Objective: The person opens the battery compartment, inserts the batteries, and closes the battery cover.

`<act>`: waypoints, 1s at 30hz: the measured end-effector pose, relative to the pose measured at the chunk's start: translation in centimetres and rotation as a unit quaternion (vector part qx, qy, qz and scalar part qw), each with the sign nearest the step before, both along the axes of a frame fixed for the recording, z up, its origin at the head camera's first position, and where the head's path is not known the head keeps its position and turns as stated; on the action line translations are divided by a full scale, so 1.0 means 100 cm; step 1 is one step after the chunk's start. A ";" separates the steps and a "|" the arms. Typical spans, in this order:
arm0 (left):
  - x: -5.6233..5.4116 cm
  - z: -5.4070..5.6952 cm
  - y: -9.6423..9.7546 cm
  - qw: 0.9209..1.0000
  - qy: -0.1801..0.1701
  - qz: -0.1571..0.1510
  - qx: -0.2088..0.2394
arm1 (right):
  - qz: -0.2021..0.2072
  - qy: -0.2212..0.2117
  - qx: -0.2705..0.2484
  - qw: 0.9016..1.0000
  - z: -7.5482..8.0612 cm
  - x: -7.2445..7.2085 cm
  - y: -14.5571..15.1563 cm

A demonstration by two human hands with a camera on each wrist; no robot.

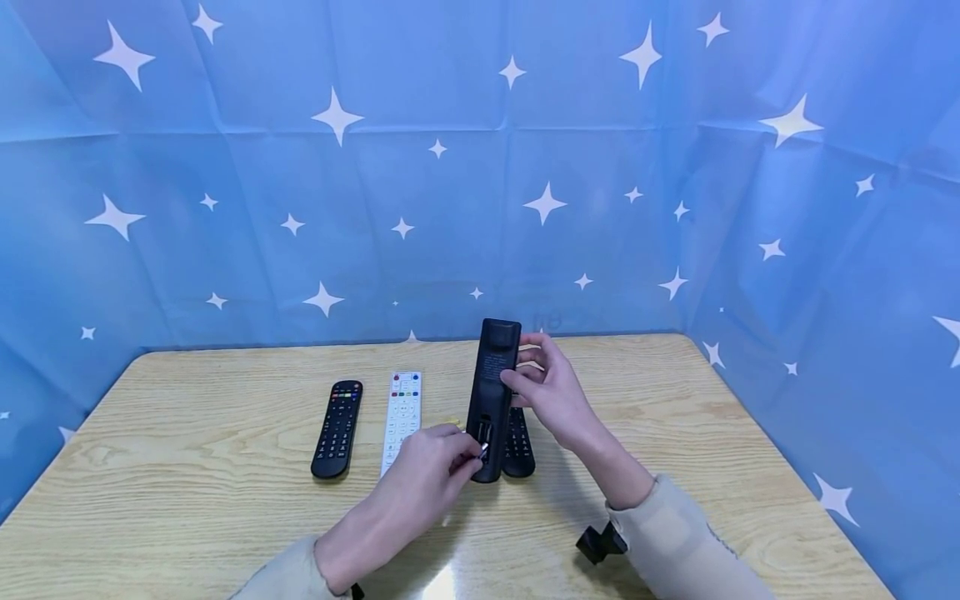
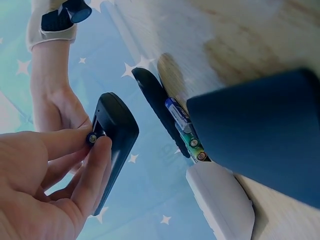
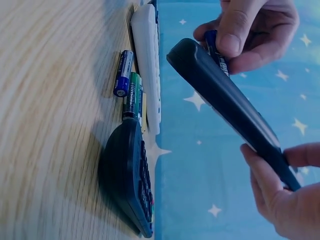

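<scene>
My right hand (image 1: 551, 387) grips a black remote control (image 1: 492, 375) by its upper part and holds it up above the table, its back facing me. Low on that back the battery compartment (image 1: 485, 429) is uncovered. A blue battery (image 3: 216, 52) is pinched between the thumb and fingers of my left hand (image 1: 431, 467), right at the compartment. How far the battery sits inside is hidden by the fingers. In the right wrist view, a blue-and-silver battery (image 3: 123, 73) and a green battery (image 3: 132, 97) lie on the table below the raised remote.
On the wooden table (image 1: 187, 417) lie a black remote (image 1: 337, 429) at the left and a white remote (image 1: 402, 408) beside it. Another black remote (image 1: 519, 446) lies partly behind the raised one. A blue star-patterned curtain (image 1: 450, 183) stands around the table's back and sides.
</scene>
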State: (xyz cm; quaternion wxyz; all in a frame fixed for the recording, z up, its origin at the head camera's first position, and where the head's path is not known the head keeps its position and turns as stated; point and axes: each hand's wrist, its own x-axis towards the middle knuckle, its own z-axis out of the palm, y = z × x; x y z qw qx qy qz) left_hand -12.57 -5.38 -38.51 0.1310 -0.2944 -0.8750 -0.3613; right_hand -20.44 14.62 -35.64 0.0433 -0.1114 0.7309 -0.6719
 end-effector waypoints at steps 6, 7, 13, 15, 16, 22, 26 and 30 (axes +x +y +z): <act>-0.001 -0.001 0.000 1.000 0.031 -0.005 -0.003 | -0.001 -0.001 0.000 1.000 0.000 0.000 -0.002; -0.001 -0.002 0.000 0.999 0.036 -0.006 -0.005 | -0.002 -0.001 -0.001 1.000 0.000 0.000 -0.002; -0.001 -0.001 0.002 0.999 0.051 -0.002 -0.010 | -0.007 0.000 -0.002 1.000 -0.001 0.000 -0.002; -0.002 -0.001 0.003 0.998 0.060 0.004 -0.011 | -0.008 -0.001 -0.005 1.000 -0.002 0.000 -0.002; -0.002 -0.001 0.003 0.998 0.066 0.007 -0.011 | -0.008 -0.001 -0.007 1.000 -0.002 0.000 -0.003; -0.003 -0.002 0.004 0.993 0.114 0.018 -0.027 | -0.006 -0.005 -0.023 1.000 -0.003 0.000 -0.006; -0.002 -0.003 0.004 0.991 0.126 0.014 -0.040 | -0.002 -0.004 -0.026 1.000 -0.003 0.001 -0.007; -0.001 -0.002 0.004 0.991 0.124 0.011 -0.046 | -0.001 0.001 -0.023 1.000 -0.003 0.002 -0.006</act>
